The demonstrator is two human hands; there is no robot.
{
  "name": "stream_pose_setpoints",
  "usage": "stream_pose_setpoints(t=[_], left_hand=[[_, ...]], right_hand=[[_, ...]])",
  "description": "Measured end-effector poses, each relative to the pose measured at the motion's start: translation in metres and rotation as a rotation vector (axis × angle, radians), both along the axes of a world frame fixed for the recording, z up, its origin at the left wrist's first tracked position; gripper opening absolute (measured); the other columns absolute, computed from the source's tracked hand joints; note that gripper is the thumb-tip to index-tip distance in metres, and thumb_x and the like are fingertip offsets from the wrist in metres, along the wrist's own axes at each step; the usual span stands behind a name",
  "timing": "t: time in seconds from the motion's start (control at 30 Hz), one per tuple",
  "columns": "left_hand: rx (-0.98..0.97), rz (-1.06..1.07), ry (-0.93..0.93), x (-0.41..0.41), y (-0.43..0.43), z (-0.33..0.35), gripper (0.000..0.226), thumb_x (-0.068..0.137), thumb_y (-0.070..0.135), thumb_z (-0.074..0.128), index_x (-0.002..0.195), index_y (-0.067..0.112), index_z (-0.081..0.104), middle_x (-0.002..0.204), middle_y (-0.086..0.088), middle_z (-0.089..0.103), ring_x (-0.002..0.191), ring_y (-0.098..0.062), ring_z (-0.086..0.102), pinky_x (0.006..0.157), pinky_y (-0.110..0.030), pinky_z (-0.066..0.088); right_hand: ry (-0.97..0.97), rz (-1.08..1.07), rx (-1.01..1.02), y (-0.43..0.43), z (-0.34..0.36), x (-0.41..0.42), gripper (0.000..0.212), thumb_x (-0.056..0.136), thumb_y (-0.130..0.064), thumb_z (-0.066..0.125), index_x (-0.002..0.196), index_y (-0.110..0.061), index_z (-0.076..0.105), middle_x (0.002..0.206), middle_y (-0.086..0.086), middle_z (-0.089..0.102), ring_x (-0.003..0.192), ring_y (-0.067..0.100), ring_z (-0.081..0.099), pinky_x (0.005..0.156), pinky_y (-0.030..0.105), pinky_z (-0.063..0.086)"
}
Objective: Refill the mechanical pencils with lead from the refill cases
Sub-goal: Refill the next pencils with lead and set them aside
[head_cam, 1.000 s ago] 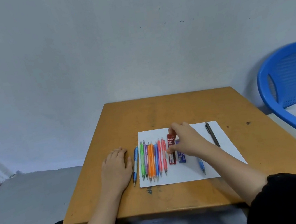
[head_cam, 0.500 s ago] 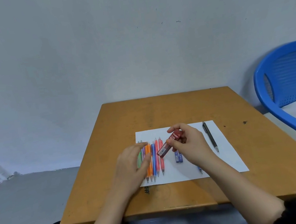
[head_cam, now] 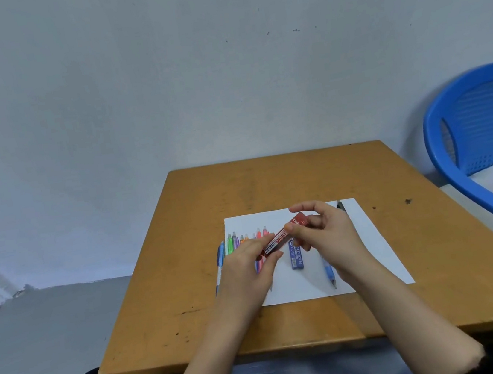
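- Pinching the red refill case [head_cam: 283, 237] at both ends, we hold it tilted above the sheet of paper [head_cam: 372, 248], with its far end higher and to the right.
- Our right hand [head_cam: 326, 232] grips the far end between thumb and curled fingers, the index finger arched over the top.
- Our left hand [head_cam: 246, 268] pinches the near, lower end between thumb and fingertips.
- We cannot tell whether the case's lid is open.
- A blue refill case [head_cam: 296, 257] lies flat on the paper, just below the red one and between our hands.
- The row of coloured mechanical pencils [head_cam: 233, 240] lies side by side on the left part of the paper; our left hand hides their near halves.
- One blue pencil [head_cam: 329, 271] lies on the paper beside our right wrist, tip toward us.
- A black pencil [head_cam: 339, 205] shows at the sheet's far edge, behind our right hand.
- The paper lies on a wooden table [head_cam: 187, 273], and a blue plastic chair [head_cam: 456, 174] stands to the right.
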State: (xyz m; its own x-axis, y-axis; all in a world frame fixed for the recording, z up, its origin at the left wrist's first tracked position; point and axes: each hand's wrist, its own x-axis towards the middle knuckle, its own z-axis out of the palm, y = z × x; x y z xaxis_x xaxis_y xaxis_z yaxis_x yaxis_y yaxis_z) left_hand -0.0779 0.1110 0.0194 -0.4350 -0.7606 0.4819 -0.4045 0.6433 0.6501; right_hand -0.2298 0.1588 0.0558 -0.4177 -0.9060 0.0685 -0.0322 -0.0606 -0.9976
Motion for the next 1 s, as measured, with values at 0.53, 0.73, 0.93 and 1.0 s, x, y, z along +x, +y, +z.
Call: stream_pose_setpoints(t=[0.53, 0.73, 0.93, 1.0], left_hand=[[0.281, -0.145, -0.001, -0.011, 0.016, 0.014, 0.030, 0.091, 0.014, 0.063, 0.121, 0.012, 0.066, 0.074, 0.014, 0.061, 0.075, -0.002, 0.060, 0.063, -0.009, 0.045], [0.323, -0.090, 0.037, -0.010, 0.014, 0.019, 0.032, 0.092, 0.016, 0.062, 0.123, 0.012, 0.064, 0.076, 0.004, 0.065, 0.076, -0.020, 0.062, 0.064, -0.020, 0.049], [0.320, -0.014, -0.001, -0.001, 0.010, 0.020, 0.034, 0.091, 0.019, 0.063, 0.124, 0.012, 0.063, 0.079, 0.016, 0.059, 0.073, -0.007, 0.056, 0.060, -0.009, 0.046], [0.313, -0.013, -0.010, 0.001, 0.010, 0.021, 0.034, 0.091, 0.019, 0.064, 0.125, 0.013, 0.063, 0.078, 0.016, 0.058, 0.070, -0.004, 0.055, 0.060, -0.009, 0.045]], right_hand=[[0.386, -0.108, -0.051, 0.004, -0.025, -0.006, 0.034, 0.092, 0.006, 0.047, 0.083, -0.017, 0.070, 0.074, -0.011, 0.067, 0.065, -0.003, 0.062, 0.060, 0.010, 0.045], [0.088, -0.216, -0.235, 0.012, -0.022, -0.001, 0.035, 0.093, 0.004, 0.051, 0.098, -0.025, 0.069, 0.084, 0.006, 0.070, 0.067, 0.011, 0.062, 0.064, 0.017, 0.052], [0.145, -0.073, -0.254, 0.020, -0.007, -0.011, 0.028, 0.089, -0.001, 0.059, 0.100, -0.024, 0.070, 0.095, -0.009, 0.073, 0.089, 0.009, 0.067, 0.067, 0.018, 0.054], [0.170, -0.058, -0.235, 0.020, -0.008, -0.013, 0.025, 0.087, -0.005, 0.061, 0.097, -0.025, 0.071, 0.094, -0.012, 0.072, 0.094, 0.007, 0.066, 0.067, 0.017, 0.054]])
